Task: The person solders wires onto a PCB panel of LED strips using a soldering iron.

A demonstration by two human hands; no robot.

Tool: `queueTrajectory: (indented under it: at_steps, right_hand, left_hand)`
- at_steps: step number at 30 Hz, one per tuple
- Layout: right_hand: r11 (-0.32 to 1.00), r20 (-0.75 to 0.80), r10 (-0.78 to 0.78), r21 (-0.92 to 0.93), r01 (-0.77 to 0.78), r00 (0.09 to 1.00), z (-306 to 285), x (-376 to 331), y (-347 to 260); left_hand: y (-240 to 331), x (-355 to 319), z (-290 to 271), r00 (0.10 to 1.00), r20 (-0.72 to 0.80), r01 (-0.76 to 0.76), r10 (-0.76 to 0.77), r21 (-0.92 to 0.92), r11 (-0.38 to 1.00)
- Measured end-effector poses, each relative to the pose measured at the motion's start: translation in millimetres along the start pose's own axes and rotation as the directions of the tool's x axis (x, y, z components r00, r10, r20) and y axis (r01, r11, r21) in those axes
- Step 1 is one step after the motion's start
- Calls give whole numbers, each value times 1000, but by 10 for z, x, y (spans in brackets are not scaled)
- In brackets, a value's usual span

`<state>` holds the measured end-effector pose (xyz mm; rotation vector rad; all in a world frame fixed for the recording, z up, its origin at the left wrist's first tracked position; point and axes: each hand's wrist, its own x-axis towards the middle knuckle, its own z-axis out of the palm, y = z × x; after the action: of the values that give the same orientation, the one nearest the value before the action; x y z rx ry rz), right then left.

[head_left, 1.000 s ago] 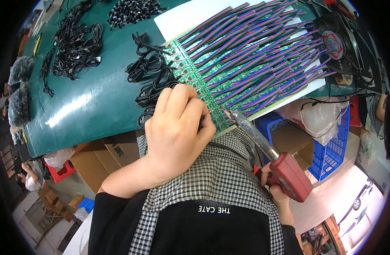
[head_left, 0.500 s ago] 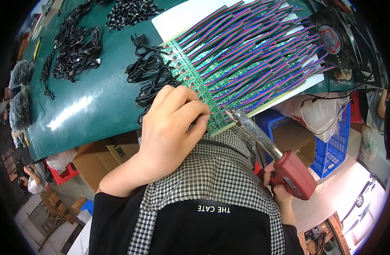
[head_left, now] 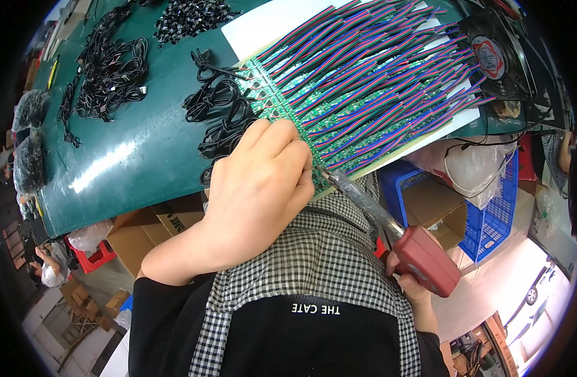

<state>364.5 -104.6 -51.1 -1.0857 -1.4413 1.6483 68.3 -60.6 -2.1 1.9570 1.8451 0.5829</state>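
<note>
A panel of green circuit boards [head_left: 277,100] lies on a white sheet, with rows of red, blue, green and black wires [head_left: 376,81] running off to the right. My left hand [head_left: 257,182] is over the panel's near left corner, its fingers pinched together; whatever lies between the fingertips is hidden. In my right hand [head_left: 413,284] is a soldering iron [head_left: 430,259] with a red handle. Its tip touches or almost touches the boards just right of my left fingertips. Coiled black cables [head_left: 222,100] lie along the panel's left edge, beside my left hand.
More black cables [head_left: 115,75] and a heap of small black parts [head_left: 191,22] lie on the green table [head_left: 112,169]. A fan [head_left: 495,60] stands at the far right. Below the table edge are a blue crate [head_left: 489,229] and cardboard boxes [head_left: 147,235].
The soldering iron has moved left, its tip now close to my left fingertips. My left hand has shifted slightly, its fingers curled more tightly over the board edge.
</note>
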Motion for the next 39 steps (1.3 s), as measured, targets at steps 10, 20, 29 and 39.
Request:
queueTrajectory:
  at_steps: [10, 20, 29, 39]
  right_hand:
    - [961, -85, 151, 247, -126, 985, 92, 21, -85]
    - [991, 113, 70, 107, -82, 991, 42, 92, -53]
    - [996, -284, 36, 84, -12, 958, 67, 124, -102]
    - [975, -310, 132, 210, -68, 942, 97, 68, -216]
  left_hand:
    - [-12, 36, -28, 998, 58, -5, 5, -3, 1000]
    - [-11, -24, -43, 999, 27, -19, 17, 45, 999]
    - [-373, 20, -354, 978, -209, 38, -9, 134, 990]
    - [-1937, 161, -811, 896, -443, 228, -40, 378, 897]
